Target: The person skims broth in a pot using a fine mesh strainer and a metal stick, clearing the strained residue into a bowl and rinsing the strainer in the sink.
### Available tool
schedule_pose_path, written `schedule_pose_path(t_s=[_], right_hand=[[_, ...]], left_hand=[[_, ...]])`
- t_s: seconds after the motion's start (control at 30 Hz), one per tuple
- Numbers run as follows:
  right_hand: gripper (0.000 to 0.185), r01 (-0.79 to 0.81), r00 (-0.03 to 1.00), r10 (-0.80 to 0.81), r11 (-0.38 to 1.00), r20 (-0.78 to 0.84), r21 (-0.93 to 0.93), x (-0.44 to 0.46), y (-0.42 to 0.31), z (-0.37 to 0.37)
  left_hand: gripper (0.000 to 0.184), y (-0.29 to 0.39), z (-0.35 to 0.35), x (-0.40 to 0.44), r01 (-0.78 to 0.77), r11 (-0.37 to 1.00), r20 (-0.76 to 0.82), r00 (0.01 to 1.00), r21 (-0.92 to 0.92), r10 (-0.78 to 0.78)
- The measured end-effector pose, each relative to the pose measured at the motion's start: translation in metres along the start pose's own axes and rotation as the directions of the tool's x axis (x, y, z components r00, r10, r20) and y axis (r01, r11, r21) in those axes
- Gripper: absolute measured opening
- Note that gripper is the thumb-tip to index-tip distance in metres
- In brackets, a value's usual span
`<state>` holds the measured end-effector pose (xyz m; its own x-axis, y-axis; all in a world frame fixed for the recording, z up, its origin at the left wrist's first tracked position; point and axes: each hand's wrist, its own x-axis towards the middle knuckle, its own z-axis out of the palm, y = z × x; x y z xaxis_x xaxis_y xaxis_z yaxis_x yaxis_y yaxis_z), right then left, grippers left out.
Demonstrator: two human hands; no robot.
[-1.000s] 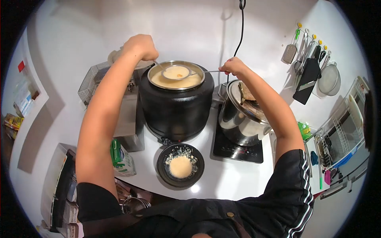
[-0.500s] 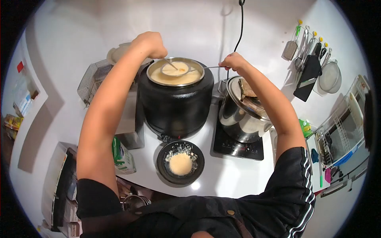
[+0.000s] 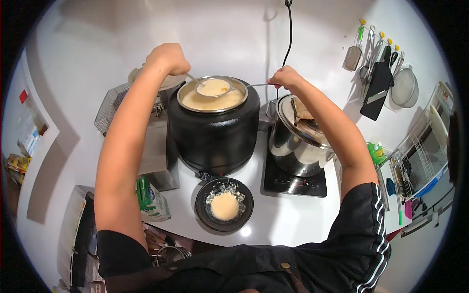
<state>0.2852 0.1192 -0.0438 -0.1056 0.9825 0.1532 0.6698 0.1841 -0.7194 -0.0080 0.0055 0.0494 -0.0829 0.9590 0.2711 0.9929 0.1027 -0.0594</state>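
My left hand is closed around a thin metal handle, whose lower end reaches into a round strainer. What is on that end is hidden in the creamy liquid. My right hand grips the strainer's long handle from the right. The strainer sits in the mouth of a black soup warmer, over pale creamy soup, with liquid and a small brownish bit inside it. In front of the warmer stands a black bowl holding a pale thick mixture, with white lumps up its inner wall.
On the right, a steel pot with large pieces inside stands on a black induction cooker. A green-and-white carton is at the left counter edge. Utensils, including a mesh sieve, hang on the right wall. A wire basket sits back left.
My left hand has shifted left and slightly down, and its handle slants more to the left in the strainer. The right hand keeps its grip. The whole view has moved slightly.
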Motion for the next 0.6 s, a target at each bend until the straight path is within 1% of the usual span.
schedule_pose_path(t_s=[0.07,0.13,0.2,0.23,0.3,0.33,0.4,0.43,0.5,0.53,0.6], right_hand=[[0.021,-0.025,1.0,0.025,0.999,-0.016,-0.039,-0.001,-0.005,-0.003],[0.022,-0.021,1.0,0.021,1.0,-0.023,-0.015,-0.006,-0.008,-0.003],[0.022,-0.018,1.0,0.018,1.0,-0.005,0.0,-0.009,-0.008,-0.007],[0.022,-0.023,1.0,0.023,1.0,-0.015,0.004,-0.01,-0.007,-0.009],[0.022,-0.025,0.999,0.022,0.997,-0.039,-0.079,-0.01,-0.005,-0.009],[0.022,-0.024,0.999,0.022,0.997,-0.035,-0.079,-0.008,-0.005,-0.009],[0.022,-0.029,0.999,0.028,0.999,-0.024,-0.032,-0.006,-0.005,-0.008],[0.022,-0.028,0.999,0.028,0.999,-0.018,-0.022,-0.006,-0.005,-0.008],[0.022,-0.032,0.999,0.032,0.999,-0.018,-0.019,-0.007,-0.004,-0.007],[0.022,-0.037,0.999,0.037,0.999,-0.014,-0.018,-0.008,-0.002,-0.008],[0.022,-0.045,0.999,0.043,0.998,-0.025,-0.048,-0.009,-0.001,-0.01]], left_hand=[[0.029,0.005,0.004,0.0,-0.015,1.0,-0.009,1.0,0.0,0.015],[0.029,0.007,0.002,-0.006,-0.042,0.999,-0.023,0.999,0.0,0.042],[0.028,0.004,-0.005,-0.01,-0.126,0.992,-0.001,0.992,-0.005,0.126],[0.028,0.004,-0.009,-0.009,-0.137,0.991,-0.005,0.991,-0.002,0.137],[0.027,0.001,-0.012,-0.007,-0.071,0.997,0.039,0.997,0.017,0.07],[0.027,0.001,-0.007,-0.002,-0.069,0.997,0.042,0.997,0.017,0.068],[0.027,0.006,0.002,-0.001,-0.057,0.996,-0.086,0.995,-0.062,0.051],[0.027,0.007,0.0,-0.006,-0.056,0.996,-0.086,0.995,-0.063,0.05],[0.03,0.012,-0.007,-0.016,-0.146,0.989,0.007,0.989,0.013,0.146],[0.03,0.011,-0.008,-0.014,-0.152,0.988,0.004,0.988,0.012,0.152],[0.031,0.002,-0.007,-0.01,-0.088,0.996,0.014,0.996,0.036,0.087]])
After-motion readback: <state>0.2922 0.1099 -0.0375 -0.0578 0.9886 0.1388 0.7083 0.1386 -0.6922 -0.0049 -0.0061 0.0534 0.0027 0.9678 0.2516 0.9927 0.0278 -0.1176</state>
